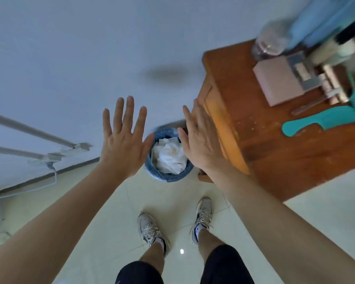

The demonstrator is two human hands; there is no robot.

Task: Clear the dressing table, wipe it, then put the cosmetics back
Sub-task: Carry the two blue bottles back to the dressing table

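While left hand (123,144) spreads freely, right hand (201,144) (flat) flanks table edge (225,130).

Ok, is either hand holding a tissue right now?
No, the left hand and the right hand are both spread open and empty above the bin, where crumpled tissues lie.

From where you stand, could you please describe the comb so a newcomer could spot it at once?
Find the brown wooden table on the right. Toward its right edge, nearer the person than the pink box, lies the comb. It alone is teal, flat, with a curved handle pointing left.
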